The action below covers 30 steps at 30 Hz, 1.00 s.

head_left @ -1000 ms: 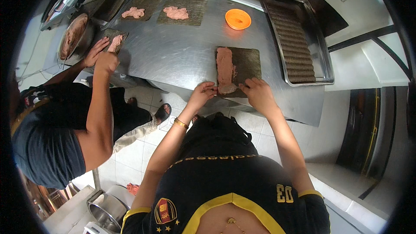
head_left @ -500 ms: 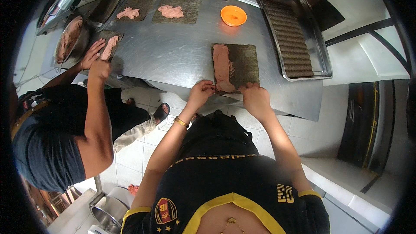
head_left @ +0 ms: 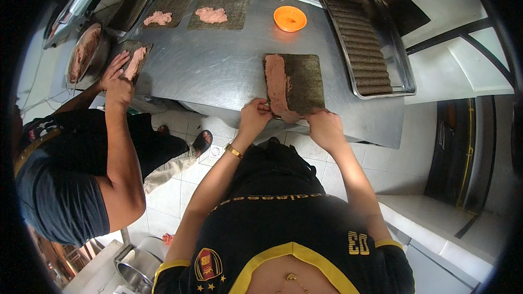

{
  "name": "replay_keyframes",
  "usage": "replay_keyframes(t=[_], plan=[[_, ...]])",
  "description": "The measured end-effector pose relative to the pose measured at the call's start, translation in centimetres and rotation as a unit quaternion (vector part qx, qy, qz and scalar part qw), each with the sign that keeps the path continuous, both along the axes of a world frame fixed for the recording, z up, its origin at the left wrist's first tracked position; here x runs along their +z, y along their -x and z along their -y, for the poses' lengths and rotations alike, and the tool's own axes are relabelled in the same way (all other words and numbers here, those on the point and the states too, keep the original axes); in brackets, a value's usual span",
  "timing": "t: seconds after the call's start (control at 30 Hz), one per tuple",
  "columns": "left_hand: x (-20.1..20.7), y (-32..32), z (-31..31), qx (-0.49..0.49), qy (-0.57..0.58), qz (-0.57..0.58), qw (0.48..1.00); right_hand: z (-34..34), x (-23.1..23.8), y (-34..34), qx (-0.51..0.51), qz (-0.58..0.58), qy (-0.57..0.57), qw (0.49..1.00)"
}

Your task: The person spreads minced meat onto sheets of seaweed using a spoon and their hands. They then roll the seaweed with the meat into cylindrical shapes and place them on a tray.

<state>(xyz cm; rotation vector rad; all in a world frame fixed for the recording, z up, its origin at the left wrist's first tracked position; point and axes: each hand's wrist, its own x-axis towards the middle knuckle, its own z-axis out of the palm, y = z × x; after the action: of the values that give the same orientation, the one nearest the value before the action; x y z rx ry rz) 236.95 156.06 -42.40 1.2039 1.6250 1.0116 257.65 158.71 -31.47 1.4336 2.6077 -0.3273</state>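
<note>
A dark green seaweed sheet (head_left: 306,84) lies on the steel table in front of me. A thick strip of pink meat paste (head_left: 277,84) runs down its left side. At the sheet's near left corner, my left hand (head_left: 255,115) is closed, fingertips pinching the edge. My right hand (head_left: 326,128) is closed at the near right edge around what looks like a spreader (head_left: 294,116). The tool's paste-smeared end rests at the bottom of the strip; its handle is hidden in my fingers.
An orange bowl (head_left: 290,19) stands beyond the sheet. On the right, a metal tray (head_left: 404,79) holds several dark seaweed rolls (head_left: 365,54). Two paste-topped sheets (head_left: 233,17) lie at the far left. A co-worker's hands (head_left: 117,79) work beside a bowl of paste (head_left: 84,54).
The spreader's end has shifted slightly right and nearer along the bottom of the paste strip. My right hand has moved a little right and nearer. My left hand stays at the corner.
</note>
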Motion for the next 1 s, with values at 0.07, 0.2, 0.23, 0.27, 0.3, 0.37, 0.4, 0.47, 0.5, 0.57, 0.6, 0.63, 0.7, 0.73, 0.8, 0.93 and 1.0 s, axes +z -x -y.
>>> replay_keyframes(t=[0.07,0.2,0.23,0.27,0.3,0.37,0.4,0.47,0.5,0.57,0.6,0.63,0.7,0.73,0.8,0.93,1.0], plan=[[0.3,0.1,-0.1,0.000,0.005,-0.040,0.999,-0.3,0.7,-0.7,-0.029,-0.033,-0.014,0.999],[0.3,0.6,-0.1,-0.011,0.025,-0.032,0.999,-1.5,1.2,-1.3,-0.067,-0.070,-0.009,0.995],[0.3,0.7,-0.1,-0.015,0.017,-0.036,0.999,-1.7,1.0,-1.0,-0.073,-0.084,-0.014,0.994],[0.3,0.8,-0.1,-0.016,0.018,-0.038,0.999,-2.0,0.7,-0.7,-0.076,-0.103,-0.021,0.992],[0.3,0.8,-0.1,-0.016,0.019,-0.041,0.999,-2.3,0.4,-0.3,-0.078,-0.086,-0.010,0.993],[0.4,0.8,-0.1,-0.016,0.023,-0.038,0.999,-2.7,-0.4,0.4,-0.077,-0.061,0.007,0.995],[0.4,0.8,-0.1,-0.016,0.025,-0.036,0.999,-2.7,-0.6,0.5,-0.072,-0.054,0.010,0.996],[0.6,0.9,-0.1,-0.020,0.028,-0.039,0.999,-2.4,-0.9,0.5,-0.062,-0.039,0.018,0.997],[0.7,0.9,-0.2,-0.022,0.030,-0.041,0.998,-2.3,-1.0,0.3,-0.056,-0.043,0.017,0.997],[0.7,1.0,-0.2,-0.029,0.023,-0.052,0.998,-1.8,-1.0,-0.2,-0.047,-0.050,0.016,0.998],[0.7,1.0,-0.2,-0.033,0.019,-0.057,0.998,-1.8,-1.0,-0.4,-0.045,-0.033,0.026,0.998],[0.6,1.0,-0.3,-0.038,0.025,-0.053,0.998,-1.8,-1.0,-0.6,-0.039,-0.021,0.032,0.998],[0.4,1.2,-0.3,-0.043,0.044,-0.043,0.997,-1.8,-0.8,-1.0,-0.026,-0.012,0.034,0.999],[0.3,1.2,-0.4,-0.047,0.037,-0.046,0.997,-1.8,-0.5,-1.3,-0.018,-0.014,0.029,0.999],[0.2,1.4,-0.4,-0.053,0.043,-0.043,0.997,-1.9,0.3,-1.7,-0.026,-0.027,0.028,0.999],[-0.1,1.6,-0.3,-0.061,0.043,-0.031,0.997,-2.2,2.0,-2.1,-0.058,-0.057,0.020,0.996],[-0.2,1.9,-0.2,-0.072,0.043,-0.007,0.996,-2.0,2.0,-1.5,-0.053,-0.056,0.014,0.997]])
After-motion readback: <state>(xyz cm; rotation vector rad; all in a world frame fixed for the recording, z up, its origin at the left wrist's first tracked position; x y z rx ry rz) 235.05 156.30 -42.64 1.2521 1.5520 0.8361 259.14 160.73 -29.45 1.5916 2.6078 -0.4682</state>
